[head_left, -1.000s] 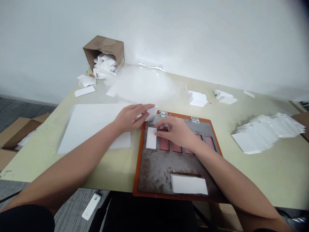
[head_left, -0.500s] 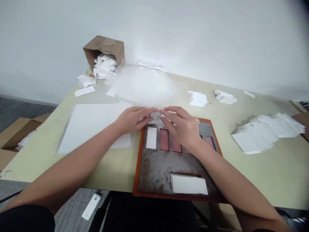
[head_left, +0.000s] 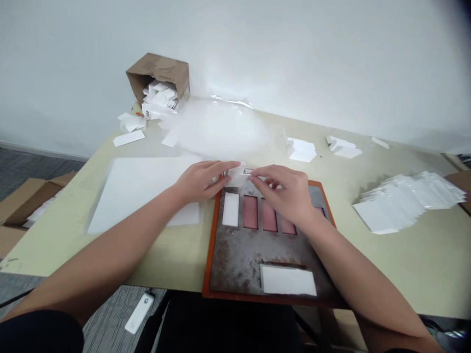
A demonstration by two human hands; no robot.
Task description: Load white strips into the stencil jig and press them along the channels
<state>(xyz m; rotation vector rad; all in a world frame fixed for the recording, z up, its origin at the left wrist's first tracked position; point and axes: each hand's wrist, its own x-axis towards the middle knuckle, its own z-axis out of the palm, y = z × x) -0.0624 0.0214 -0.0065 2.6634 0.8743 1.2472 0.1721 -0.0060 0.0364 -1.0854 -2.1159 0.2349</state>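
Observation:
My left hand [head_left: 204, 180] is closed, thumb and fingers pinching the left side of a small translucent plastic bag [head_left: 236, 177]. From the other side my right hand [head_left: 285, 189] pinches a thin white piece with dark print [head_left: 247, 171] at the bag's right edge; I cannot tell whether it is part of the bag. Both hands are over the far edge of a dark metal plate [head_left: 235, 255] with an orange rim. A white card [head_left: 231, 209] fills the plate's left slot, while the slots beside it show a pink bottom [head_left: 250, 212]. Another white card stack [head_left: 289, 280] lies near the front edge.
A tipped cardboard box [head_left: 162, 66] spills white cards at the back left. White sheets [head_left: 128, 191] lie left of the plate, with a plastic film pile [head_left: 224, 127] behind. Overlapping bagged cards [head_left: 408, 201] spread at right. Small card stacks [head_left: 301, 149] stand near the wall.
My right hand has drawn slightly right, away from the left fingertips. More of the plastic bag and a dark-printed bit now show between the hands. The left hand has barely moved.

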